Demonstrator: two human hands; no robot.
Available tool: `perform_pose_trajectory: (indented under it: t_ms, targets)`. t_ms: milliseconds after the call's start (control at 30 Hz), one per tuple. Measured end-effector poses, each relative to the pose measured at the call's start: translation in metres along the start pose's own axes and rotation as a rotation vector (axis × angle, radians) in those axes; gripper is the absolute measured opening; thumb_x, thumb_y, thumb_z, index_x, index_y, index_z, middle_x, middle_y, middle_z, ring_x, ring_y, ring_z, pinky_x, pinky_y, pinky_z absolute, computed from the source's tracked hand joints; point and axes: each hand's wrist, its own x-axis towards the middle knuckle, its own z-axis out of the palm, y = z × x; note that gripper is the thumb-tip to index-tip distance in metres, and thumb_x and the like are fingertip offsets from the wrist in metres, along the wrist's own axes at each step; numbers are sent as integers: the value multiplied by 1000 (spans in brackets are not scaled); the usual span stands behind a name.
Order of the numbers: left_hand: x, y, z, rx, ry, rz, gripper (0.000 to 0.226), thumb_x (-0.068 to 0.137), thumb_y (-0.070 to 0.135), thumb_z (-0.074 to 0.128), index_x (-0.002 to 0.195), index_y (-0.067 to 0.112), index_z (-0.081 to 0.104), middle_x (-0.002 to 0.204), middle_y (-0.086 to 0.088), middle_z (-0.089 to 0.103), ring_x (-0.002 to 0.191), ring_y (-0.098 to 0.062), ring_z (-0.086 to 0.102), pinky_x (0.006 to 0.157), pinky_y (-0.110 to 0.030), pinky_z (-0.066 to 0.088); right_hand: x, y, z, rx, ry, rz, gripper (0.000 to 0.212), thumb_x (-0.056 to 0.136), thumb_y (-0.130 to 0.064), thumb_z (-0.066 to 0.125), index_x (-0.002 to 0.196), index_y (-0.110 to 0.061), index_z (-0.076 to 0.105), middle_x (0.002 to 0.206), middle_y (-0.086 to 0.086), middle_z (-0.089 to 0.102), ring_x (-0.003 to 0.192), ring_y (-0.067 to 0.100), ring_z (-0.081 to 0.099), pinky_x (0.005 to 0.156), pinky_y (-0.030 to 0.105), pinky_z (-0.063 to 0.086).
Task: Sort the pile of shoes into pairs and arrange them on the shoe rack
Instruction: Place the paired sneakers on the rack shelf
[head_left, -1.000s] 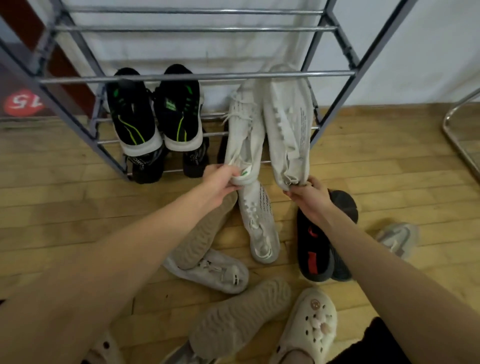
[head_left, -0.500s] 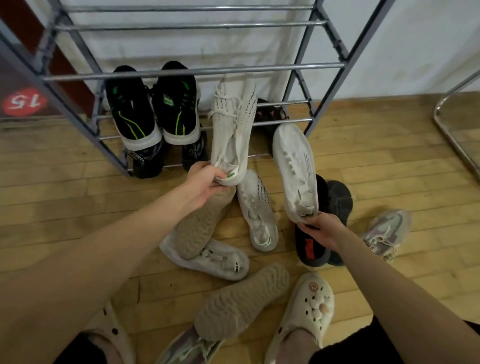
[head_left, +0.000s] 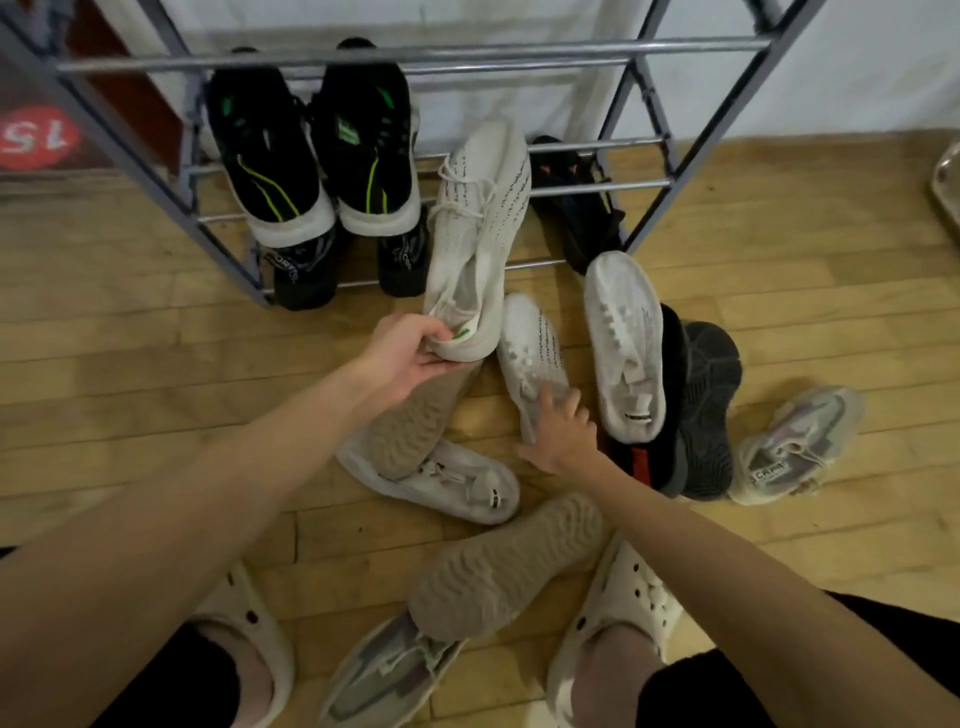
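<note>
Two white knit shoes concern us. Left hand (head_left: 410, 358) pinches heel of upper one (head_left: 480, 228), toe leaning on shoe rack (head_left: 639, 187), frame centre. Right hand (head_left: 558, 434), fingers spread, touches floor shoe (head_left: 530, 343); we should grip its heel firmly, check pattern matches, then shelve both together.

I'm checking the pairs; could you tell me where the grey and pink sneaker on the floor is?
In the head view, one grey and pink sneaker lies on the floor at far right, beside the dark grey shoe.

Wood plank floor (head_left: 130, 332); white wall (head_left: 857, 67); red "15" sign (head_left: 39, 136).
</note>
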Motion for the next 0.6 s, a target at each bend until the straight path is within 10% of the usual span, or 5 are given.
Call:
perform_pose_trajectory:
  t_ms: [167, 300, 400, 600]
  targets:
    - [-4, 4, -5, -243, -17, -66, 25, 93, 7, 33, 98, 14, 57, 102, -11, 60, 85, -25, 58, 65, -34, 47, 14, -1, 2, 216, 60, 81, 89, 80, -38, 67, 148, -21, 13, 146, 21, 22, 131, 45, 33, 108, 53, 29]
    - [-11, 6, -7, -285, -166, -208, 42, 93, 30, 28, 110, 3, 55, 78, -12, 57, 55, -19, 47, 45, -22, 34, -9, 6, -45, 1470, 11, 149, 57, 64, -30, 69, 117, -11, 56, 106, 4, 57, 103, 27, 52, 87, 36, 45]
    - [-14, 7, -3, -364, -276, -304, 59, 93, 41, 24, 108, -6, 56, 68, -9, 55, 46, -15, 46, 41, -19, 30, -33, 22, -74, 2302, -271, 130, 45, 74, -34, 58, 111, -8, 62, 112, 17, 63, 112, 33, 55, 101, 41, 41]
    - [-35, 12, 13, -449, -309, -351, 59, 92, 41, 23, 96, -6, 57, 65, -7, 49, 40, -11, 43, 40, -17, 23, -61, 50, -94, 2275, -317, -157, 45, 69, -28, 47, 95, -5, 76, 104, 18, 67, 100, 33, 58, 101, 41, 39]
